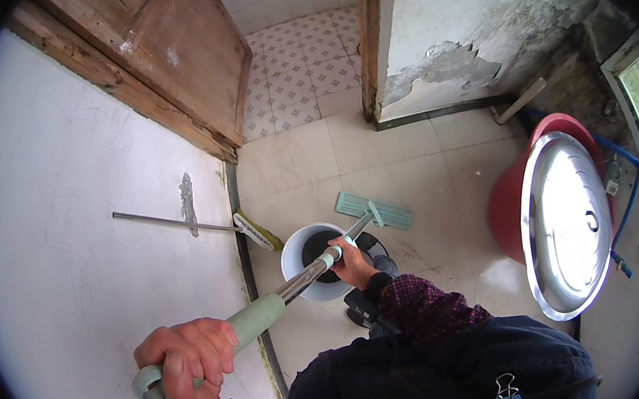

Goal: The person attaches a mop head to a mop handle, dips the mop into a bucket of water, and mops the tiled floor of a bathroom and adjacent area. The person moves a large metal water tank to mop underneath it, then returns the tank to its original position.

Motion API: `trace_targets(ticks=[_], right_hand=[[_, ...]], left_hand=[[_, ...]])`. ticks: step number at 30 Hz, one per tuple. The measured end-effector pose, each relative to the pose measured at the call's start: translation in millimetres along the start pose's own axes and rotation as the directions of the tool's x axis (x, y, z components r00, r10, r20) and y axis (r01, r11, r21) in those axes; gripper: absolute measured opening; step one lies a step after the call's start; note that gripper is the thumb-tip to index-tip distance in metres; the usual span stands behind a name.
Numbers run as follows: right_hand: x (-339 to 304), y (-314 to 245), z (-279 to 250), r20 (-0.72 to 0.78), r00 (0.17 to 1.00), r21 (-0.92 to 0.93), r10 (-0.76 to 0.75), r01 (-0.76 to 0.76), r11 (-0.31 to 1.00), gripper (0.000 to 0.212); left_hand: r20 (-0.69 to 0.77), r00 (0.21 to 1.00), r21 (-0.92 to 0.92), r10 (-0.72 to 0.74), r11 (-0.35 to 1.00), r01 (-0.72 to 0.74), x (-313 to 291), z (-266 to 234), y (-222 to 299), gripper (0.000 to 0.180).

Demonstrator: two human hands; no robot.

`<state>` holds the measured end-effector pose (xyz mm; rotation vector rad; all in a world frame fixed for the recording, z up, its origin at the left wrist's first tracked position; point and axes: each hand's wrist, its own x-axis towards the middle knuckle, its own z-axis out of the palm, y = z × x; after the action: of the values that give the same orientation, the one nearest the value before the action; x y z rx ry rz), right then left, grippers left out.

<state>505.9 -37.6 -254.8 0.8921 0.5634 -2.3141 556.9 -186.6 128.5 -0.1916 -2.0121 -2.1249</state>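
A flat mop with a metal pole and pale green parts runs slantwise across the view. Around its green handle [254, 321], close to the looped end, my left hand [188, 364] is closed. Farther down the pole, my right hand [353, 265] grips it near a light green collar. The rectangular green mop head [374, 210] is down by the floor, past the white bucket [291, 251]. Dark contents show inside the bucket, which stands beneath the pole by my feet; part of its opening is hidden behind the pole and my right hand.
Against the left wall leans a brush [258, 231] with a thin metal handle. A large red tub [504, 210] with a shiny metal lid [567, 226] stands at right, near a blue hose [635, 199] and window. A wooden door [185, 57] and doorway lie ahead, with patterned tiles [293, 72] beyond.
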Motion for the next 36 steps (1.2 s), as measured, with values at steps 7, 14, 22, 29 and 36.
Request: trace_targets(ticks=[7,14,22,29,36], right_hand=[[-33,32,5,-0.069,0.994,-0.028,0.088,-0.090,0.996,0.013],[81,17,64,0.503,0.780,-0.615,-0.372,0.626,0.479,0.009],[254,-27,213,0.124,0.987,-0.376,0.105,-0.052,0.925,0.014],[330,-34,263,0.245,0.947,-0.552,0.208,-0.040,0.833,0.016],[330,-30,245,0.078,0.970,-0.492,0.229,-0.162,0.855,0.015]], left_hand=[[-0.066,0.993,-0.074,0.100,0.992,-0.105,-57,-28,17,0.023],[-0.251,0.968,-0.167,-0.025,0.986,-0.018,-20,-48,-6,0.022],[-0.443,0.865,0.278,0.237,0.953,-0.119,101,-68,-85,0.022],[-0.630,0.699,0.396,0.338,0.914,-0.085,163,-88,-138,0.022],[-0.593,0.763,0.389,0.258,0.921,-0.009,162,-75,-141,0.023]])
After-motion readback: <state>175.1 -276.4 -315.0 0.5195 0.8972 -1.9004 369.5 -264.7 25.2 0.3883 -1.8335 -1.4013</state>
